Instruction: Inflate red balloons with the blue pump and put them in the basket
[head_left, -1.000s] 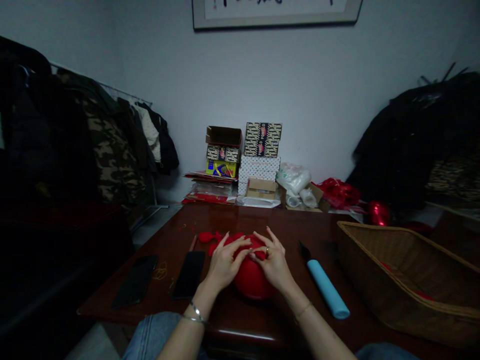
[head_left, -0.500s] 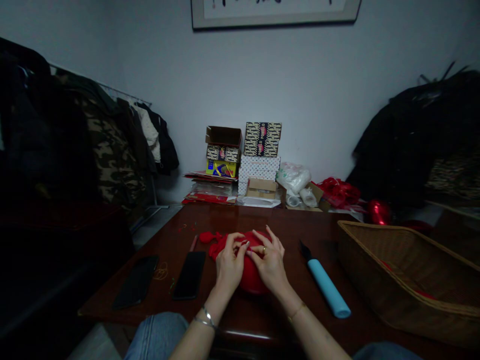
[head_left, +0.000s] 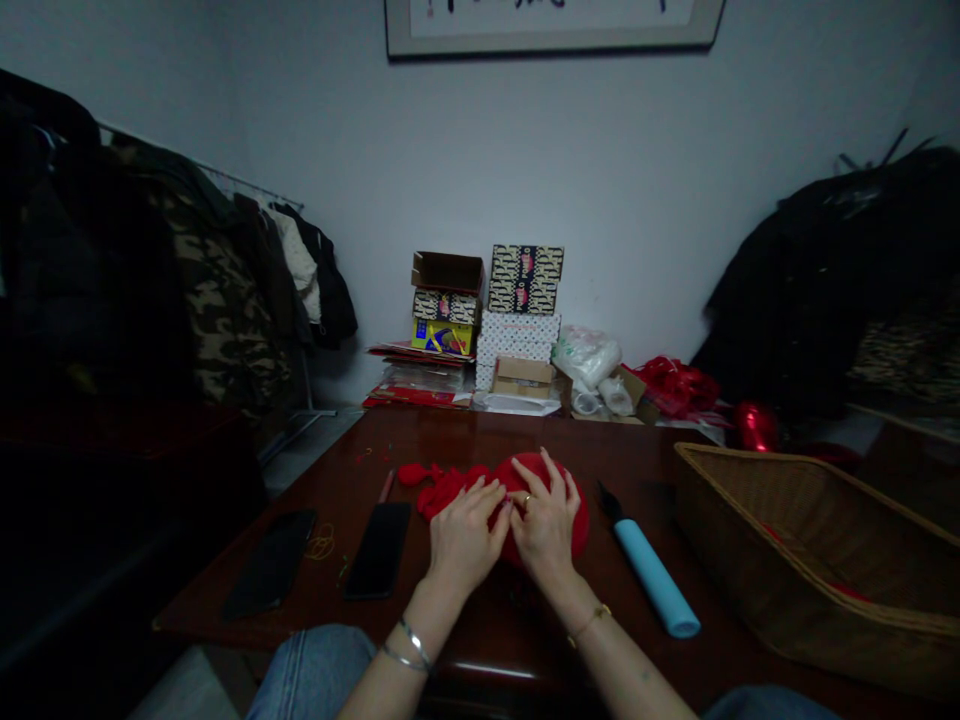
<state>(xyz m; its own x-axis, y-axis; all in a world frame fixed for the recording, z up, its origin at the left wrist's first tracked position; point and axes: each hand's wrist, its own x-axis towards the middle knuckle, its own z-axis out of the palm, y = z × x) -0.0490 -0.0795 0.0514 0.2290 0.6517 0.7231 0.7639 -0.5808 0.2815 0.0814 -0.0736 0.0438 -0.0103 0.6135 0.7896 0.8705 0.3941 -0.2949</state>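
Observation:
A blown-up red balloon (head_left: pixel 580 528) rests on the table before me, partly covered by my hands. My left hand (head_left: pixel 465 535) is closed at the balloon's near side, thumb and fingertips pinched together. Its fingertips meet those of my right hand (head_left: pixel 546 520), whose thumb and index finger are also pinched, apparently at the balloon's neck. The other right fingers spread over the balloon's top. What exactly lies between the fingertips is hidden. Just left of the balloon lies a pile of limp red balloons (head_left: pixel 448 490).
A light-blue hand pump (head_left: pixel 656 575) with a black nozzle lies to the right, beside a wicker basket (head_left: pixel 750 580). To the left are a phone (head_left: pixel 379 550), another dark flat device (head_left: pixel 271 563) and rubber bands (head_left: pixel 321 541). Boxes (head_left: pixel 517 350) stand behind the table (head_left: pixel 600 445).
My left hand has turned over, with its back now facing up and its fingers lying closer together. The balloon has shifted slightly right and away from me.

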